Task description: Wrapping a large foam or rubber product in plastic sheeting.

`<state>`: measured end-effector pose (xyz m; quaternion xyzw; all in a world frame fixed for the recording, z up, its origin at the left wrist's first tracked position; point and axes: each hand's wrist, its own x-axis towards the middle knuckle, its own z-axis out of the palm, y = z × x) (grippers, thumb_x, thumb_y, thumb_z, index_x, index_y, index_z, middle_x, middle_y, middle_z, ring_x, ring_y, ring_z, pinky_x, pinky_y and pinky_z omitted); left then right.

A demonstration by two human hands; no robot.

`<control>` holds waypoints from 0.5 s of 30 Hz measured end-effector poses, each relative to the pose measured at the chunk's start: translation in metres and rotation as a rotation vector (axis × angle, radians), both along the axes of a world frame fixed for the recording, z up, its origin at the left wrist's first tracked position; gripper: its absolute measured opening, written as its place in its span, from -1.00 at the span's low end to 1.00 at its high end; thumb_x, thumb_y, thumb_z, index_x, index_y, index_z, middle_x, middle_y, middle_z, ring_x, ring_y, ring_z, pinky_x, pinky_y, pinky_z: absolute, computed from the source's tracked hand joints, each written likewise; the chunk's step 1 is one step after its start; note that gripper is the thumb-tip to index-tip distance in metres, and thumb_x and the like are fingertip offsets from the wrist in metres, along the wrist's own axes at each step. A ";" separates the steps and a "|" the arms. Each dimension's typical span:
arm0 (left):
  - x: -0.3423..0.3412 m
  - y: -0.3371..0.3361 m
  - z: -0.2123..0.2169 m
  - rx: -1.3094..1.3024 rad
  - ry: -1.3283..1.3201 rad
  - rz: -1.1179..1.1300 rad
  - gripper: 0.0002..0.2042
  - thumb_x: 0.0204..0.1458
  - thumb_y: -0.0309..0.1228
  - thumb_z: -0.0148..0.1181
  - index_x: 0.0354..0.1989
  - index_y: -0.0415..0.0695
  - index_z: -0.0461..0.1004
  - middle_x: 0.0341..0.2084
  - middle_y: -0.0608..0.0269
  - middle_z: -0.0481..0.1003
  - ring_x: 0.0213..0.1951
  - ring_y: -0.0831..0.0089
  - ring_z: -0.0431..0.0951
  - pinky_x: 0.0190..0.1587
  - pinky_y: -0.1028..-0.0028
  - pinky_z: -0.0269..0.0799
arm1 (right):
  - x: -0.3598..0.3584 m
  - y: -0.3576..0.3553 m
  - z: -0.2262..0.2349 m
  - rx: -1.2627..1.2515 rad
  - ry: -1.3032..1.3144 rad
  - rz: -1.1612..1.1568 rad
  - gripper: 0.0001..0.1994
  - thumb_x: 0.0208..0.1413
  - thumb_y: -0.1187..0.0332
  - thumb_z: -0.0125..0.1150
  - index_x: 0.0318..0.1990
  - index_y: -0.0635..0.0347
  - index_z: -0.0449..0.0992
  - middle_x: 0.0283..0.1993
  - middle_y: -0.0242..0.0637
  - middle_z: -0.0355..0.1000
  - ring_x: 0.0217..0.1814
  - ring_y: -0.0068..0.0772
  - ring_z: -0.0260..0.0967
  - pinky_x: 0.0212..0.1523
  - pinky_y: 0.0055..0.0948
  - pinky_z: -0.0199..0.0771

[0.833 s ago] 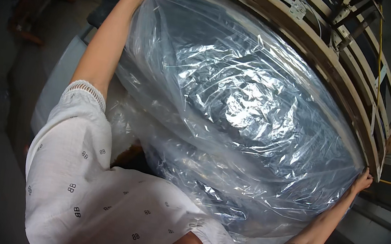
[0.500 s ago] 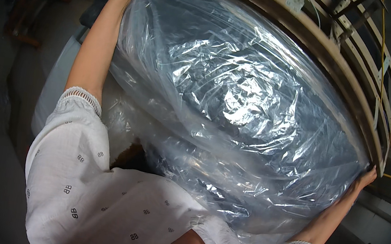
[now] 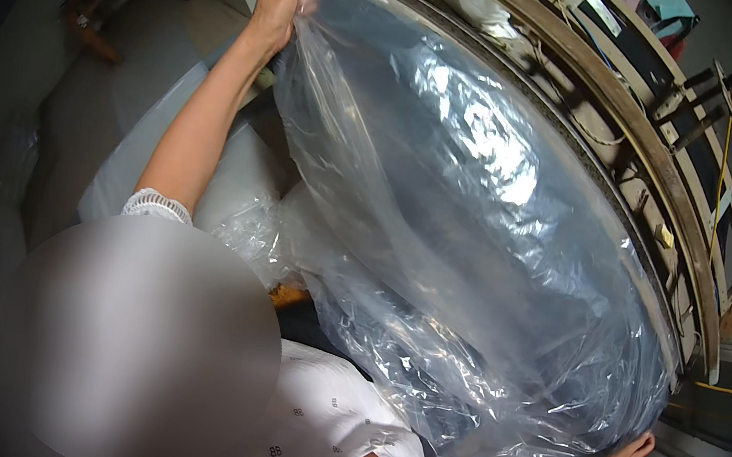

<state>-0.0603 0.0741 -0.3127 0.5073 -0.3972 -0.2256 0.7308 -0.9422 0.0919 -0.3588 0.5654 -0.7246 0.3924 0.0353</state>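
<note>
Spreading one clear plastic sheet point(image 3: 439, 239) looks like your step; your left hand point(image 3: 281, 6) has fingers clamped on its upper-left edge, your right hand point(image 3: 631, 453) sits near its lower-right edge, can't tell if gripping; sheet between two hands, beside one curved wooden frame point(image 3: 624, 89); next probably needs even tension

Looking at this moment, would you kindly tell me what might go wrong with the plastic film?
The clear plastic film is thin and bunched at the left hand, so it could stretch or tear there. The right hand is by its lower right edge, but a grip cannot be made out; that side might sag. The film's far edge runs close to the curved wooden rail, where it might snag.
</note>
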 end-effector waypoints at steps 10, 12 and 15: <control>0.023 0.045 -0.023 -0.078 0.154 -0.244 -0.85 0.01 -0.37 0.18 -0.29 -0.13 0.45 -0.51 0.47 0.38 -0.60 0.70 0.21 -0.54 0.66 0.13 | 0.021 0.027 -0.013 0.075 0.355 -0.031 -0.65 0.19 0.25 -0.07 -0.05 0.40 0.33 -0.05 -0.03 0.30 0.01 -0.10 0.22 0.05 -0.28 0.15; 0.024 0.046 -0.025 -0.072 0.188 -0.191 -0.89 0.02 -0.42 0.16 -0.28 -0.13 0.47 -0.53 0.46 0.37 -0.59 0.70 0.22 -0.53 0.66 0.12 | 0.006 0.026 -0.021 0.078 0.444 -0.017 -0.64 0.19 0.24 -0.09 -0.03 0.40 0.32 -0.02 -0.02 0.30 0.03 -0.08 0.21 0.07 -0.27 0.14; 0.029 0.053 -0.024 -0.123 0.187 -0.293 -0.88 0.02 -0.44 0.15 -0.26 -0.12 0.47 -0.53 0.44 0.38 -0.57 0.69 0.23 -0.53 0.66 0.13 | 0.003 0.024 -0.029 0.079 0.502 -0.009 -0.62 0.19 0.23 -0.11 0.00 0.39 0.31 0.02 -0.02 0.28 0.08 -0.06 0.18 0.10 -0.25 0.10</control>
